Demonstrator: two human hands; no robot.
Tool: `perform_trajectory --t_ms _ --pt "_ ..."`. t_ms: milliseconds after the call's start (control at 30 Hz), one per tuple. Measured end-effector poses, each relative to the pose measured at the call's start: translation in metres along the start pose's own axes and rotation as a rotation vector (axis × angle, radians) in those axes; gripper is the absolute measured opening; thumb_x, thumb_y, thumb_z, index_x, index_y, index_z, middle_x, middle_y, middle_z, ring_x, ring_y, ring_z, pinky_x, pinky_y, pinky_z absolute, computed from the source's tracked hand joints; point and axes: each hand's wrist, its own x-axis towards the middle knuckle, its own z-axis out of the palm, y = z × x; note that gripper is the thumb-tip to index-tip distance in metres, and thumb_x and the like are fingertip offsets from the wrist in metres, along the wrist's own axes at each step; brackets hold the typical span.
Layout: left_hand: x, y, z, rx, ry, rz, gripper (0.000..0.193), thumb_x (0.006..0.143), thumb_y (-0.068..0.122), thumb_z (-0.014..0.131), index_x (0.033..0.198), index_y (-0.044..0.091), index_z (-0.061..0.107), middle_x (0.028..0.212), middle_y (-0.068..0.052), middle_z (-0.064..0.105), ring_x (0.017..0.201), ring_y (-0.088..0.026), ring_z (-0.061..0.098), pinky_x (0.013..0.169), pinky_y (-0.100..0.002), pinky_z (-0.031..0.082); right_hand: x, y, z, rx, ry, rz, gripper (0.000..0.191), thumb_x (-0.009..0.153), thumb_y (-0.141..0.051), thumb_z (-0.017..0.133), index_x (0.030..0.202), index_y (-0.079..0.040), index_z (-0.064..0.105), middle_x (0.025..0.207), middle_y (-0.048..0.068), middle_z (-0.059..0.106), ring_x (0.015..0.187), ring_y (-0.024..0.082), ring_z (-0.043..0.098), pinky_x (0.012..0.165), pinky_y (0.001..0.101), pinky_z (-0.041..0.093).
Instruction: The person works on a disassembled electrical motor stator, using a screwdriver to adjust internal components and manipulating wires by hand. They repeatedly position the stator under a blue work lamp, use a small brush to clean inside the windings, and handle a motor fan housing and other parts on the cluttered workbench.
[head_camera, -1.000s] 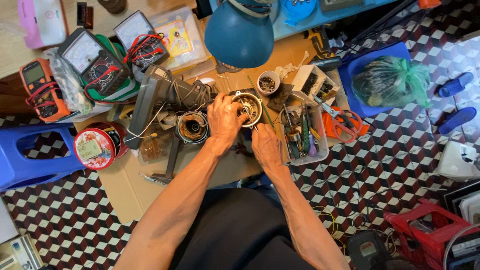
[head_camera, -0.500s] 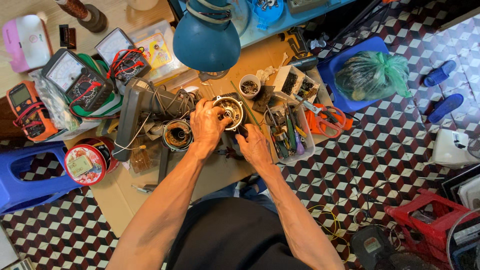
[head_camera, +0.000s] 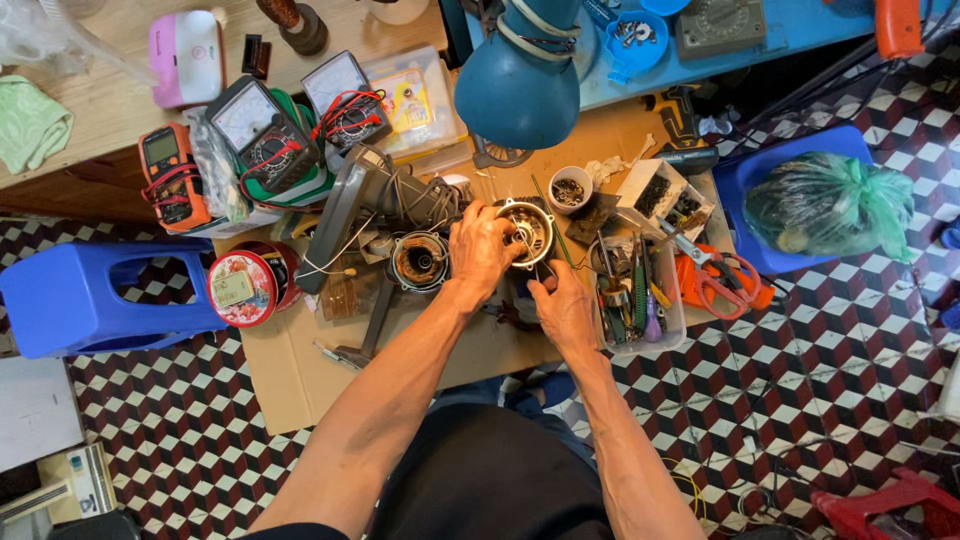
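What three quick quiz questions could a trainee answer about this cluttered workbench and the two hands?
1. True or false: the left hand rests on the round metal motor housing.
2. Which lies right of the clear tool tray? A orange scissors, B blue stool, C red round tin.
3. What colour is the lamp shade above the bench?

Key: 1 true; 2 A; 3 blue.

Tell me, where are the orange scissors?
In the head view the orange scissors lie to the right of the person's right hand, just beside the clear tool tray and left of the blue bin.
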Motion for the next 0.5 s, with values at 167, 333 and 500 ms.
perform_trajectory --t_ms 167,333,500 --pt "-0.001 -0.001 -0.002 -0.015 -0.011 -0.008 0.031 0.071 0.021 0.088 0.098 0.008 0.080 0.118 -0.007 0.067 0.127 -0.030 0.052 0.099 -0.048 0.042 0.002 -0.009 0.000 0.131 -0.028 0.130 0.031 0.087 -0.016 0.075 0.112 -0.001 0.064 0.075 0.010 0.063 0.063 0.020 0.060 0.056 0.0364 0.048" --pt "-0.001 -0.001 -0.003 -0.023 -0.013 -0.024 0.033 0.070 0.021 0.087 0.099 0.008 0.079 0.117 -0.007 0.068 0.126 -0.029 0.052 0.098 -0.047 0.042 0.000 -0.009 0.006 0.143 0.029 0.027 0.028 0.088 -0.012 0.072 0.111 -0.001 0.062 0.069 0.005 0.060 0.058 0.015 0.057 0.053 0.0330 0.047" --pt "0.000 -0.004 -0.002 -0.032 -0.014 -0.021 0.032 0.071 0.022 0.087 0.099 0.008 0.079 0.120 -0.007 0.067 0.130 -0.030 0.050 0.099 -0.048 0.042 0.004 -0.007 0.012 0.233 0.005 0.047 0.017 0.093 -0.012 0.069 0.106 -0.002 0.064 0.065 0.006 0.055 0.057 0.015 0.050 0.052 0.0344 0.042"
